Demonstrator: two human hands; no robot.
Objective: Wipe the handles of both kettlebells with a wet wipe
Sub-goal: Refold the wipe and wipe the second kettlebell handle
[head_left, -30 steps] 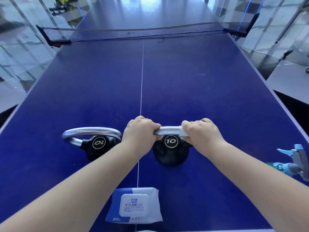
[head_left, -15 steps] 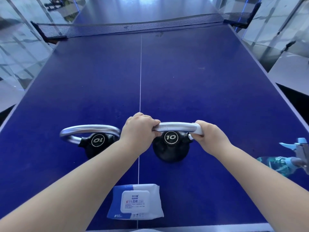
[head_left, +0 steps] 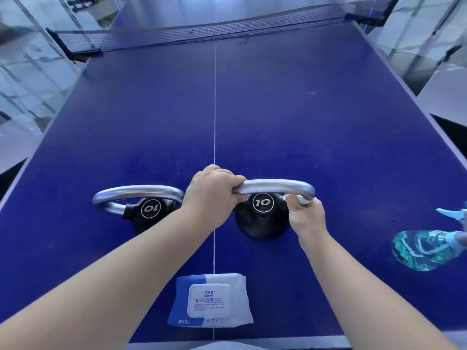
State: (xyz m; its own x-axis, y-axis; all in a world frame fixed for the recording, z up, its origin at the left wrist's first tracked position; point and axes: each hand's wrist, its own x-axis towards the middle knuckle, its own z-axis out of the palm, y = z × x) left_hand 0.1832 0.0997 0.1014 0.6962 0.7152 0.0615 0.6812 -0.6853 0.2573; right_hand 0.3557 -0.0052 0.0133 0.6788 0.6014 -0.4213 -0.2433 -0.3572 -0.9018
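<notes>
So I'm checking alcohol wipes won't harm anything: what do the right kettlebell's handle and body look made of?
Handle: apparently bare polished metal, silvery with bright reflections. Body: matte black, possibly rubber or vinyl coating over metal; the coating can't be confirmed.

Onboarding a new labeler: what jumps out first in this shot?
Both hands on the right kettlebell's handle, mid-table: the left hand grips its left end, the right hand presses a white wet wipe on its right bend. The left kettlebell lies tipped beside it, untouched. A wipes pack sits at the near edge, a spray bottle far right.
</notes>
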